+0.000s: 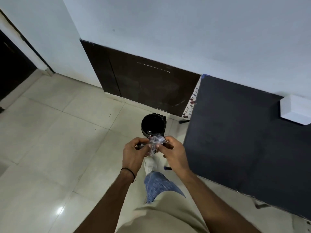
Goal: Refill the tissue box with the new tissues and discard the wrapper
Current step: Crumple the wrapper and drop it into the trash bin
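A crumpled clear plastic wrapper (155,142) with faint print is pinched between both hands. My left hand (134,152) grips its left side and my right hand (174,153) grips its right side. Just beyond the hands, on the tiled floor, a small round bin (152,123) lined with a black bag stands with its mouth uncovered. The wrapper hangs over the bin's near rim. The white tissue box (295,111) rests at the far right on the dark table (235,140).
A dark cabinet (148,84) stands against the white wall behind the bin. The dark table's edge runs close along my right arm. Pale floor tiles (58,132) spread to the left. My leg in jeans and a white shoe (151,163) are below the hands.
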